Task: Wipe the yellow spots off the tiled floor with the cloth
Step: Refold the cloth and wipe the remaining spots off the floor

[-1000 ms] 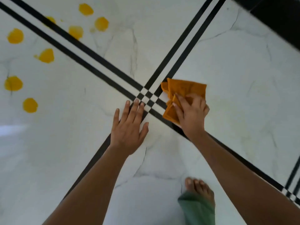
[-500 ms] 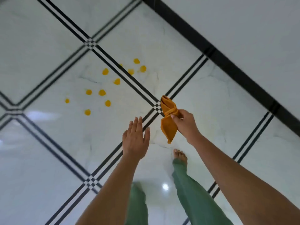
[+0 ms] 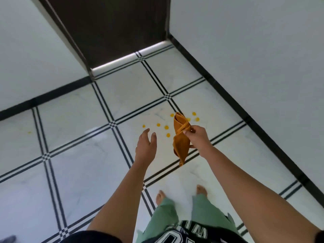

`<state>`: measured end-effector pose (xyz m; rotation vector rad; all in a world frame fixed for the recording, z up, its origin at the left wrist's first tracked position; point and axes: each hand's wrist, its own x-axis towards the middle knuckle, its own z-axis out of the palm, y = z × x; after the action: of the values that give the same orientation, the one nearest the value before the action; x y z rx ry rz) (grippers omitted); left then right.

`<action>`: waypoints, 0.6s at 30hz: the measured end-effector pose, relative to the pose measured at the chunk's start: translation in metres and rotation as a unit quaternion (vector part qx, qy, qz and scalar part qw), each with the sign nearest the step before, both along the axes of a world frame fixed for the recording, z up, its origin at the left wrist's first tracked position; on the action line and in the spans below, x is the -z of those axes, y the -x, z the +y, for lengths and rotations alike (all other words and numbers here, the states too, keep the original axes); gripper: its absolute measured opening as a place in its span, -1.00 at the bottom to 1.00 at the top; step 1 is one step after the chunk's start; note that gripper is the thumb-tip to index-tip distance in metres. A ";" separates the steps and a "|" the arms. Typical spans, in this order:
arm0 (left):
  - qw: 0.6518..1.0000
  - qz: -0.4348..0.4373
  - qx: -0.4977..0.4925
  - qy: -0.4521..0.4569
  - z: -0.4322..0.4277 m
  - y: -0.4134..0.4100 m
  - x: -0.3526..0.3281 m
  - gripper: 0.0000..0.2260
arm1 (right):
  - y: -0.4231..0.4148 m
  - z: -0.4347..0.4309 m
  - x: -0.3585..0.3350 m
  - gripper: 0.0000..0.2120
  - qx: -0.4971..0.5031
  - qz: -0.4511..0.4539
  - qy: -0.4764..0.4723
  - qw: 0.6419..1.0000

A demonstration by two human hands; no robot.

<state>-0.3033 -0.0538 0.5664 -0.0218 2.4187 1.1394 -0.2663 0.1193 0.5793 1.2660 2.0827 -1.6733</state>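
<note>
Above the floor (image 3: 84,172), the right hand (image 3: 198,137) pinched the hanging cloth (image 3: 181,142); the left hand (image 3: 146,146) hung loosely spread. Yellow spots (image 3: 166,127) dotted the tile beyond.

Probably a home hallway: marble-look floor (image 3: 78,172), dark door (image 3: 114,28).

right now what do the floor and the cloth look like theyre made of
Floor: looks like polished marble or marble-look tile, white with faint grey veins, black inlaid stripes and a glossy sheen that mirrors light.
Cloth: seems a soft woven or microfibre fabric, matte orange, since it folds and hangs limp from the right hand.
</note>
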 end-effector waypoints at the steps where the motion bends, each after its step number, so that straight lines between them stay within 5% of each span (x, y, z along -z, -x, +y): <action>1: 1.000 -0.002 -0.015 -0.016 -0.012 0.006 -0.010 -0.57 | 0.007 -0.010 -0.010 -0.91 -0.004 0.009 0.005 1.000; 18: 0.997 -0.013 -0.028 -0.076 -0.042 0.217 -0.056 -0.57 | 0.212 -0.056 -0.045 -0.91 0.017 0.071 0.049 0.996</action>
<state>-0.5205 -0.0958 0.6225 -0.0554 2.3155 1.3378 -0.4787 0.0635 0.6244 1.1917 2.0369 -1.9068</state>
